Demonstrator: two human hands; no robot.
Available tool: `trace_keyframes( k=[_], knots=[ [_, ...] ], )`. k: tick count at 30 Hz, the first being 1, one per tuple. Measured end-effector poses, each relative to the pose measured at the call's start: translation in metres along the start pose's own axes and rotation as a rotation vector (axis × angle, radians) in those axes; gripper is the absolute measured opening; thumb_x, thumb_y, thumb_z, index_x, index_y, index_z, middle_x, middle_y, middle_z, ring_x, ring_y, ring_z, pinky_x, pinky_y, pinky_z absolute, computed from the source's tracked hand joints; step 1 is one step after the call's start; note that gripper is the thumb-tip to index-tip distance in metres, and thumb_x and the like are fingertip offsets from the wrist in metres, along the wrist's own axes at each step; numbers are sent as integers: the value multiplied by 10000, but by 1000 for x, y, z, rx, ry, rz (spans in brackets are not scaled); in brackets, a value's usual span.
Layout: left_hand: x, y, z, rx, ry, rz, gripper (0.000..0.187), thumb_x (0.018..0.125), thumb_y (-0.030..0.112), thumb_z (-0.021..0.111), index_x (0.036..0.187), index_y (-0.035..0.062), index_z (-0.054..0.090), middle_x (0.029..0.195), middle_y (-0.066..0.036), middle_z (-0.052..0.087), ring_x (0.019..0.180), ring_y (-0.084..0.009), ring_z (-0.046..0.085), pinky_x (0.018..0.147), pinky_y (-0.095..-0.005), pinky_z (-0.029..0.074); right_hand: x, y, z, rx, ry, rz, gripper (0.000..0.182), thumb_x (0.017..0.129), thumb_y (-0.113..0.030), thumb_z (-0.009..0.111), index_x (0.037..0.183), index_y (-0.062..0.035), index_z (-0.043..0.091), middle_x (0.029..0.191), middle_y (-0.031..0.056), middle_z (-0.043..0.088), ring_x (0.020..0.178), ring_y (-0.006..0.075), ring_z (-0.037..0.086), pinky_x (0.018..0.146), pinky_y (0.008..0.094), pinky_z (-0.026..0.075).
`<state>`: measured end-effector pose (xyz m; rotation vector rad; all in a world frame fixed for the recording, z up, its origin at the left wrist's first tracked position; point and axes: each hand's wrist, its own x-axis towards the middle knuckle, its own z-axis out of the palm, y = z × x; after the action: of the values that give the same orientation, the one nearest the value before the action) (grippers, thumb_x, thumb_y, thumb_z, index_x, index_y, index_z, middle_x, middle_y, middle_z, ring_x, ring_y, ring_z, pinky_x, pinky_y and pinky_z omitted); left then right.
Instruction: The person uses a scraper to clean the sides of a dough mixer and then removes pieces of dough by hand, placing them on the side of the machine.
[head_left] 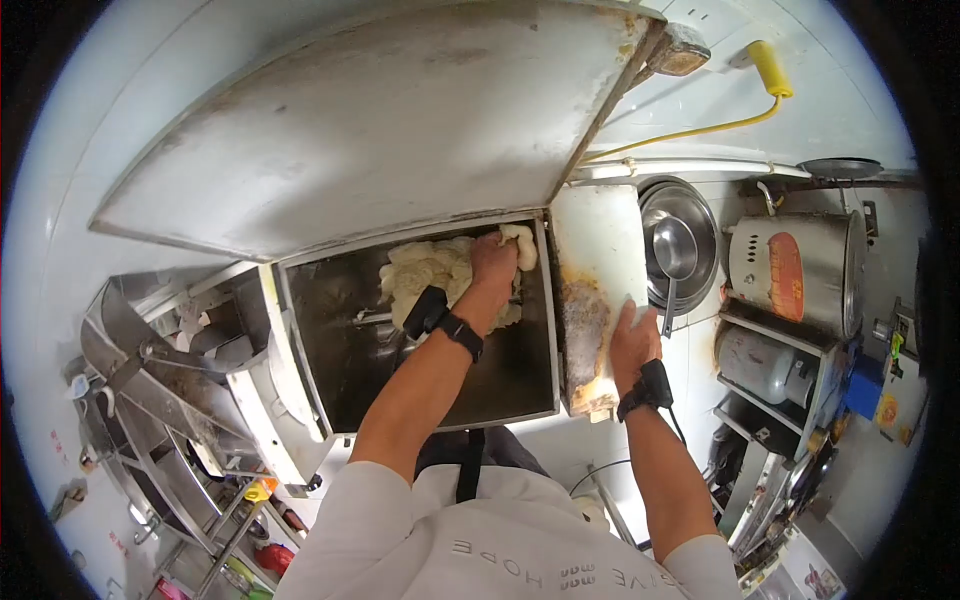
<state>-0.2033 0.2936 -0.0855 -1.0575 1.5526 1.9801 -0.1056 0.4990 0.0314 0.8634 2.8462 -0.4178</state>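
A metal mixer tub [345, 395] with its large lid [380, 130] raised stands in front of me. Pale dough [425, 270] lies in a lump near the tub's far side, over a metal bar. My left hand [495, 262] reaches into the tub at the far right, its fingers closed on the dough, with a piece bulging beside it. My right hand [634, 345] rests on the right edge of the machine's worn side housing [598, 240], its fingers partly stretched out and holding nothing that I can see.
Metal bowls [702, 205] and a ladle [675, 248] are right of the housing. Farther right, a large steel pot [795, 270] sits on a shelf rack [775, 340]. A metal rack with utensils [175, 400] stands left. A yellow-handled cord [768, 70] hangs at the upper right.
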Motion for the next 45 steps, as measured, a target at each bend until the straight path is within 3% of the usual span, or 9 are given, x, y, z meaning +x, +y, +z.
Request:
trace_keyframes(
  k=[9,16,28,30,31,34,36,43,45],
  knots=[
    [-37,6,-1,154,-83,472,195,848,11,558,1006,-29,667,816,-75,633,672,-160,532,607,-341,434,4,7,8,30,-22,46,539,994,-455,436,1180,42,528,1055,303,652,993,465,627,865,506,498],
    [2,-25,-3,332,-131,189,188,867,-4,536,996,-22,671,814,-65,631,688,-157,532,616,-338,432,3,4,4,-8,-39,48,547,993,-455,430,1180,50,522,1055,314,647,996,467,626,871,506,495],
    [-25,2,-15,-450,-69,189,143,889,44,602,988,-37,667,903,-47,653,805,-174,603,738,-328,488,2,4,-1,70,-42,39,556,994,-477,417,1142,47,532,1043,313,649,980,463,633,843,511,505],
    [-7,-14,-58,189,61,729,186,918,66,511,985,24,679,897,-45,674,884,-237,655,816,-355,504,0,6,1,1,-1,1,585,992,-486,412,1180,55,528,1074,324,640,1005,465,628,864,507,504],
    [-1,-14,-83,193,61,731,186,918,66,511,985,24,679,897,-45,674,884,-237,655,816,-355,504,-1,4,0,6,-2,2,585,992,-486,412,1180,55,528,1074,324,640,1005,465,628,864,507,504],
    [7,-1,-166,-670,120,198,226,891,23,543,1107,-21,594,1118,-123,626,1005,-260,619,797,-394,514,0,2,-6,38,-48,45,608,992,-490,407,1221,63,515,1102,332,630,1034,465,619,893,503,496],
    [-21,23,-198,-730,140,266,257,891,38,566,1139,-31,577,1136,-130,610,1007,-263,617,810,-399,515,0,1,-7,31,-84,73,615,994,-490,403,1224,70,512,1099,327,633,1035,458,622,900,499,494],
    [-53,43,-167,-564,320,398,236,883,42,593,1090,-70,603,1049,-107,631,956,-224,630,822,-368,509,2,8,2,20,-2,17,624,989,-498,415,1251,62,498,1087,319,639,1030,443,631,881,483,505],
    [-59,39,-113,-28,350,452,188,852,96,708,982,-35,670,946,-51,665,831,-158,602,778,-331,478,2,8,0,15,-36,47,599,981,-494,438,1264,30,504,1099,300,645,1026,434,635,887,486,499]
  ],
)
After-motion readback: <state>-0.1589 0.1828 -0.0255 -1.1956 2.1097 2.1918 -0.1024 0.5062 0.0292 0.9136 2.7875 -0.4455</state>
